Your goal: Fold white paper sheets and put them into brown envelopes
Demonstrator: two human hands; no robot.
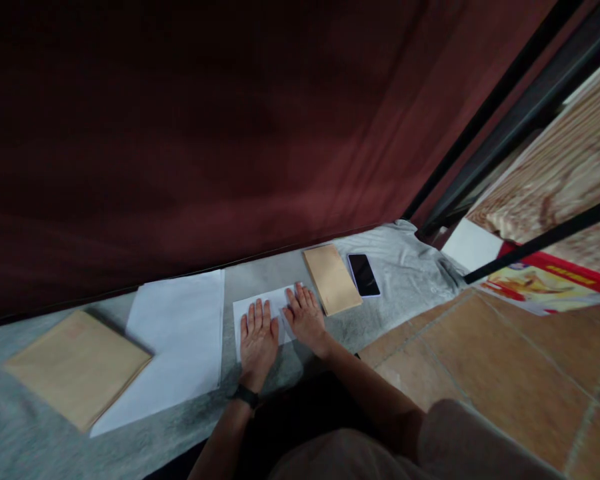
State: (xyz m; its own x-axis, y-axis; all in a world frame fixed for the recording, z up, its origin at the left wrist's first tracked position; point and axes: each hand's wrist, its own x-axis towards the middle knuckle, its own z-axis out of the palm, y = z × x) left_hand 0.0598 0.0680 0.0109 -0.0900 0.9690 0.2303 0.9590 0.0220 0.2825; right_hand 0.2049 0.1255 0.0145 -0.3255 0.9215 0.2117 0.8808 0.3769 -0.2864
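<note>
A small white sheet of paper [279, 299] lies on the grey cloth, partly covered by both of my hands. My left hand [259, 339] rests flat on its left half, fingers stretched out and pointing away from me. On the right half my right hand [305, 316] presses down, fingers extended and a little apart. Whether the sheet is folded, I cannot tell. Just right of my right hand lies a brown paper envelope [334, 280]. To the left of my left hand is a larger stack of white paper [183, 340].
Brown envelopes [77, 367] overlap the white stack at the far left. A dark-screened phone [364, 275] lies right of the single envelope. The grey cloth [395, 267] runs along a dark red wall covering [260, 167]. Black metal bars [545, 241] stand at right, above tiled floor [505, 360].
</note>
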